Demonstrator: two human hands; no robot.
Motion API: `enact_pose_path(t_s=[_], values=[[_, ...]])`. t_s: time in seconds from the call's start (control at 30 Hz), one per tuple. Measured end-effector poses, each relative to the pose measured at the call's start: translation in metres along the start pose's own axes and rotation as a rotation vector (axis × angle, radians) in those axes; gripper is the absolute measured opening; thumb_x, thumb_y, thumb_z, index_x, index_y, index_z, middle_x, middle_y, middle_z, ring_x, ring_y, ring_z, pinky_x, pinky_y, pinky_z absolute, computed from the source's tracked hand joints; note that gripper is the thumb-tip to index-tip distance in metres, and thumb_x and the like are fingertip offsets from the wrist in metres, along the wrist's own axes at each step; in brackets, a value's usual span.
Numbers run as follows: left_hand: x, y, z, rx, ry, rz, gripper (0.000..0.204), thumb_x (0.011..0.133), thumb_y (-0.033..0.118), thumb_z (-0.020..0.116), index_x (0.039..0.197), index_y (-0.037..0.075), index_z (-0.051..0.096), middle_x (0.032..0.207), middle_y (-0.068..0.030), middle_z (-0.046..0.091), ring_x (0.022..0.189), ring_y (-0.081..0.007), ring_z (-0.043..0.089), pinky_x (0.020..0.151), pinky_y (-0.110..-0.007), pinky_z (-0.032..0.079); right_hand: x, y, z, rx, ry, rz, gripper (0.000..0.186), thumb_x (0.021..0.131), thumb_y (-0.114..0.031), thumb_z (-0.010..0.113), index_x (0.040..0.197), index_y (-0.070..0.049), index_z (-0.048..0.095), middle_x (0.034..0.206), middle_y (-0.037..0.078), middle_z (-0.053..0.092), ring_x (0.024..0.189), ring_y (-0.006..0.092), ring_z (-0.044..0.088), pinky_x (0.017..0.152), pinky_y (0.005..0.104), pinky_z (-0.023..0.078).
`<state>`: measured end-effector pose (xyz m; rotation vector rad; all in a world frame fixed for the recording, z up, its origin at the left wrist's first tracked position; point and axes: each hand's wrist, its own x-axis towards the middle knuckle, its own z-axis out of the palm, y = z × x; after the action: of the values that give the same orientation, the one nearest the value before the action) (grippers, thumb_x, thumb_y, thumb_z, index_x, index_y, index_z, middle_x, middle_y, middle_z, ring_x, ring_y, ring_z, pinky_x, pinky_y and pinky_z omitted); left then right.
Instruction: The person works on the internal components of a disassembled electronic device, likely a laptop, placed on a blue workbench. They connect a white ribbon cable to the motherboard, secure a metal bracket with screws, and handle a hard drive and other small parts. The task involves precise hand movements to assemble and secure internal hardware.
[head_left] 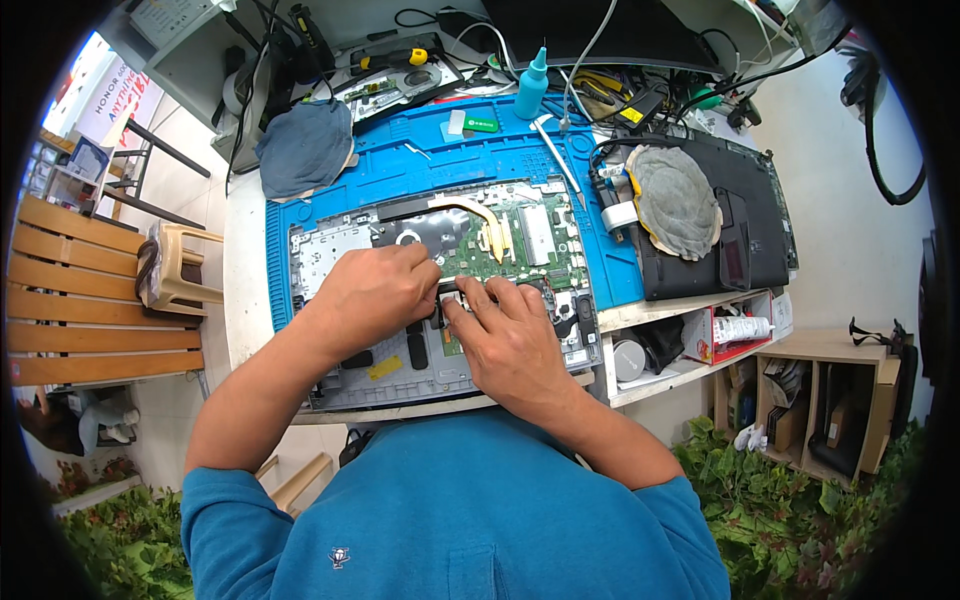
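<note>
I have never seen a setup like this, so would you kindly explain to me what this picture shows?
There is no robot here: the bare left hand and right hand belong to the person wearing the camera. It is a wide fisheye camera on the head, looking down, so straight edges bend toward the rim. Both hands are close together over an opened laptop base, where a copper-coloured heat pipe and a green circuit board show. It lies on a blue mat. Beyond it stands a blue bottle; to the right, a grey cloth pad lies on a dark casing. The fingers hide most of the spot between them, so I cannot tell exactly what is held.
</note>
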<state>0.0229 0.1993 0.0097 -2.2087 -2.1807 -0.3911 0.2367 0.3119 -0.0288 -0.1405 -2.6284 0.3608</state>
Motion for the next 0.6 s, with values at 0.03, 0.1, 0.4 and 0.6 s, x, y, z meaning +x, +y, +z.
enact_pose_path(t_s=[0.03,0.1,0.4,0.6], values=[[0.000,-0.001,0.000,0.001,-0.005,-0.006,0.011,0.088,0.016,0.083,0.094,0.012,0.076,0.087,-0.0057,0.069,0.077,-0.0286,0.076,0.067,-0.043,0.063,0.000,0.000,0.000,-0.001,-0.004,0.000,0.039,0.093,-0.009,0.070,0.129,0.003,0.075,0.140,0.018,0.070,0.119,0.0310,0.064,0.098,0.0433,0.046],[0.002,-0.004,-0.001,-0.032,-0.015,-0.020,0.011,0.087,0.016,0.084,0.095,0.012,0.077,0.088,-0.0057,0.070,0.077,-0.0289,0.076,0.067,-0.043,0.063,0.000,0.000,0.000,0.001,-0.015,0.014,0.037,0.094,-0.011,0.073,0.130,0.000,0.076,0.141,0.016,0.071,0.120,0.0309,0.064,0.099,0.0444,0.046],[-0.007,-0.008,-0.011,-0.190,-0.025,-0.106,0.008,0.088,0.017,0.084,0.093,0.012,0.081,0.089,-0.0058,0.073,0.075,-0.0304,0.075,0.068,-0.043,0.062,-0.002,0.000,0.000,0.014,-0.029,0.044,0.034,0.098,-0.016,0.080,0.130,-0.006,0.079,0.143,0.012,0.073,0.122,0.0297,0.065,0.100,0.0465,0.046],[-0.003,-0.005,-0.005,-0.119,-0.010,-0.079,0.008,0.088,0.018,0.083,0.091,0.011,0.079,0.088,-0.0063,0.072,0.075,-0.0308,0.076,0.067,-0.044,0.062,-0.002,0.000,0.000,0.021,-0.012,0.038,0.034,0.096,-0.014,0.078,0.129,-0.004,0.078,0.142,0.013,0.072,0.121,0.0295,0.065,0.099,0.0454,0.046]])
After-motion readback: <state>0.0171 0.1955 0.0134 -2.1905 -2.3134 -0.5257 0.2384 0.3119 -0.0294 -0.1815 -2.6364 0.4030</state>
